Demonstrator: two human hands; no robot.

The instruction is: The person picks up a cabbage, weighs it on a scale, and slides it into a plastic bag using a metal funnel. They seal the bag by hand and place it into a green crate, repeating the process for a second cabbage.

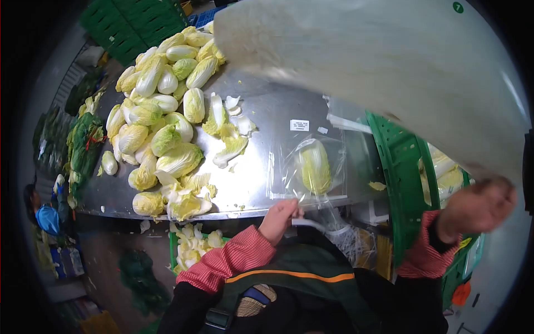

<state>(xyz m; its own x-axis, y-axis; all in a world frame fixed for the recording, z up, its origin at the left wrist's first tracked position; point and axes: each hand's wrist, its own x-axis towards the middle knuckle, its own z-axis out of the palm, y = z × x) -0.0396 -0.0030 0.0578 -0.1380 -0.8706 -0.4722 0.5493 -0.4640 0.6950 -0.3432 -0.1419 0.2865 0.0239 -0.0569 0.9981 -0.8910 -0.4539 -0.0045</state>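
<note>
White label, print unreadable; left hand curled beside bagged cabbage, right hand blurred; both hands' grip unclear.

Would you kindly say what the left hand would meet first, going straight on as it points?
The left hand would probably first meet the clear plastic around the nearest cabbage, though depth is unclear.
</note>
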